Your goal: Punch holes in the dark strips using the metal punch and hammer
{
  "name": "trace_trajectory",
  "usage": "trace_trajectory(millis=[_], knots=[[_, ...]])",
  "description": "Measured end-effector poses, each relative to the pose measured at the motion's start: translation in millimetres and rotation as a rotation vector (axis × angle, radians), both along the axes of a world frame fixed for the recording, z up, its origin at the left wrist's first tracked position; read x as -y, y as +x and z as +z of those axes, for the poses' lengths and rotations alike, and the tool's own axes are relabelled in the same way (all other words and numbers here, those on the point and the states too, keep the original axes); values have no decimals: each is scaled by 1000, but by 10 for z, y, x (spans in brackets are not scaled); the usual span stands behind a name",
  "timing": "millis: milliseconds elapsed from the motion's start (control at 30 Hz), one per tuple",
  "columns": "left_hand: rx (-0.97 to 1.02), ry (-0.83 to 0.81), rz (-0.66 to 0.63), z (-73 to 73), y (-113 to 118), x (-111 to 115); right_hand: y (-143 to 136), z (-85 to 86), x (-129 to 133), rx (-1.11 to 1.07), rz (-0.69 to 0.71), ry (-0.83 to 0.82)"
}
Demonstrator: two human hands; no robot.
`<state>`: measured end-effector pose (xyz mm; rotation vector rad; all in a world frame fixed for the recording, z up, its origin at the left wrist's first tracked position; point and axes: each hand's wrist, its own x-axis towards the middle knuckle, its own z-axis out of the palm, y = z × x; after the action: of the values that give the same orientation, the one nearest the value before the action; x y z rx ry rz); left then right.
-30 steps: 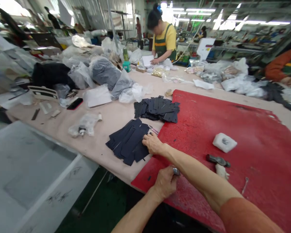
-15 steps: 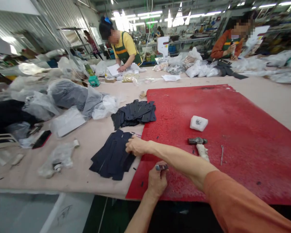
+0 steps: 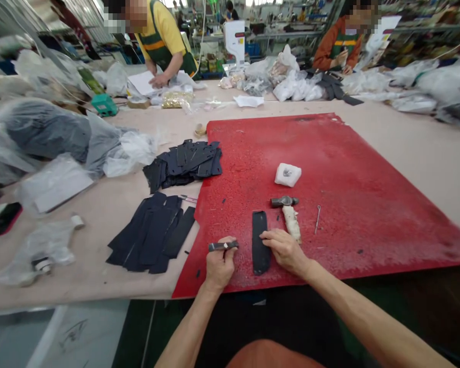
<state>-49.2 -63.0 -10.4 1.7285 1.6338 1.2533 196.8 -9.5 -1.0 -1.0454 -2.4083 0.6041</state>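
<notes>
My left hand [image 3: 220, 267] is closed around a short metal punch [image 3: 223, 246], held level above the red mat [image 3: 345, 168]. To its right a dark fabric strip [image 3: 259, 255] lies lengthwise on the mat. My right hand [image 3: 287, 251] pinches that strip's right edge between thumb and fingers. Just beyond the right hand rests a hammer [image 3: 291, 219] with a white-wrapped handle. A fanned stack of dark strips [image 3: 145, 237] lies left of the mat, and a heap of dark cut pieces [image 3: 186, 162] sits behind it, partly over the mat's edge.
On the mat are a white block [image 3: 288, 175] and a thin metal pin [image 3: 317, 220]. Plastic-wrapped bundles [image 3: 42, 128] crowd the table's left side. Across the table, one person in yellow [image 3: 172, 41] handles papers; another in orange [image 3: 329, 46] stands farther right.
My right hand has come from the stack of strips to the mat, bringing one strip with it. My left hand keeps the punch, now turned more level. The view has shifted right and down.
</notes>
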Motion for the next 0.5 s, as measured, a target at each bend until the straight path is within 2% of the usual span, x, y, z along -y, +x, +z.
trace_trajectory(millis=[100,267,400,500], knots=[[38,-38,10,51,-5,-24,-7,-32,197,-10,8,-50],[65,-94,40,161,21,-119,-2,111,228,-27,20,-50],[118,-105,44,230,141,-241,-14,186,212,-37,-95,-21],[169,-127,36,259,265,-365,-69,194,194,34,-172,12]])
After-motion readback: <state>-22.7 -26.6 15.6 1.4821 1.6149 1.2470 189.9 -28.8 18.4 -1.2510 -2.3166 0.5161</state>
